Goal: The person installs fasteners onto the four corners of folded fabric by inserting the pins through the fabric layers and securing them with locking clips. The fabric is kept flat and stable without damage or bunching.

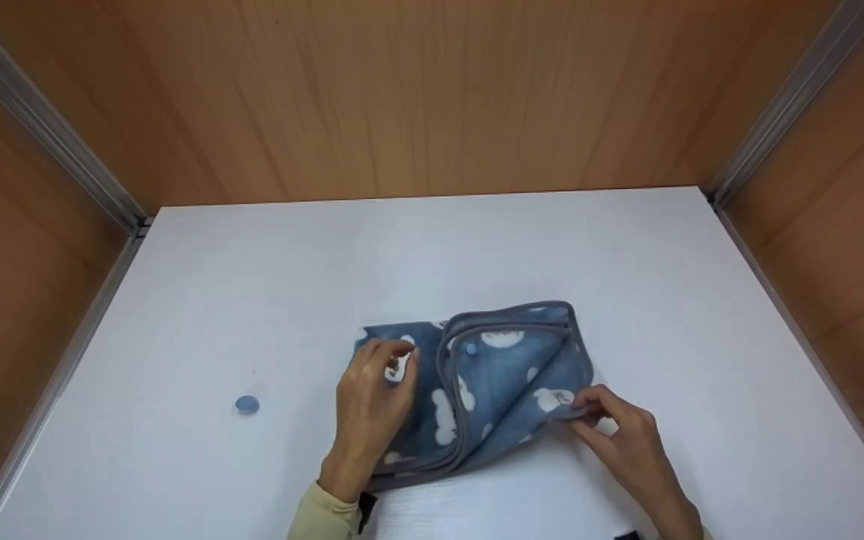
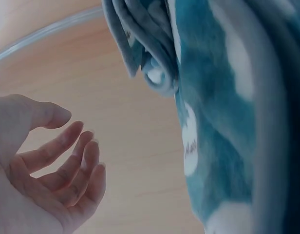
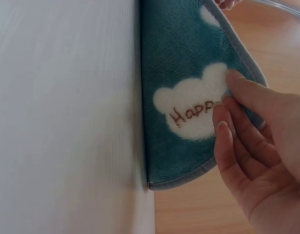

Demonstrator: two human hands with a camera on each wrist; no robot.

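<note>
A folded blue fleece cloth (image 1: 511,375) with white bear-like shapes and a grey bound edge lies on the white table. Lettering that begins "Happ" marks one white shape (image 3: 189,109) in the right wrist view. My right hand (image 1: 627,435) pinches the cloth's near right edge between thumb and fingers, lifting it a little. Above the cloth's left part is my left hand (image 1: 374,401), its fingers loosely bent. In the left wrist view that left hand (image 2: 57,165) holds nothing and stands apart from the fleece (image 2: 218,126). A small blue round piece (image 1: 471,349) sits on the upper fold.
A blue oval piece (image 1: 247,405) lies by itself on the table (image 1: 177,315), left of the cloth. Wooden panels (image 1: 432,97) enclose the table at the back and both sides, with grey metal strips (image 1: 49,120) at the corners.
</note>
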